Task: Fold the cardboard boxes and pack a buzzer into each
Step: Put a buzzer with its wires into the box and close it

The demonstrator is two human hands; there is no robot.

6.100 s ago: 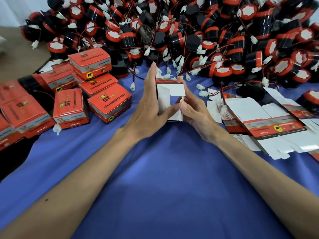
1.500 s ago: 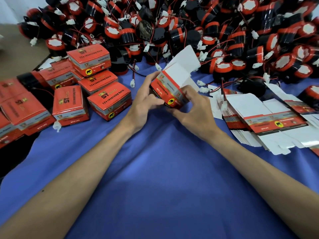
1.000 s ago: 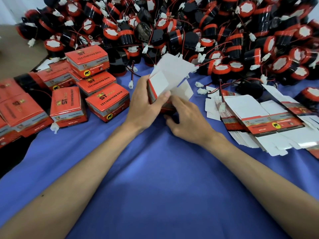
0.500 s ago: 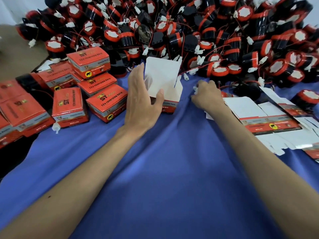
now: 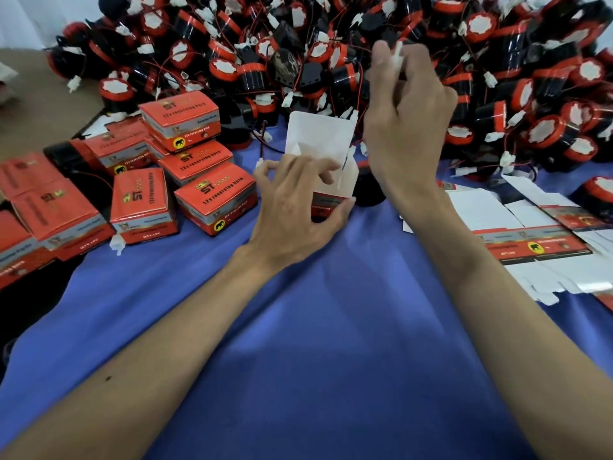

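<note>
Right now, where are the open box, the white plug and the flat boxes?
open box [image 5: 318,141], head view, on its raised white flap.
white plug [image 5: 399,54], head view, on its visible tip.
flat boxes [image 5: 481,210], head view, top sheet's white panel.

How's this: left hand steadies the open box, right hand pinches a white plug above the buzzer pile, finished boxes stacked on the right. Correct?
One slip: the head view shows the finished boxes stacked on the left. The left hand does steady the open box, and the right hand pinches a white plug above the buzzer pile.
</note>
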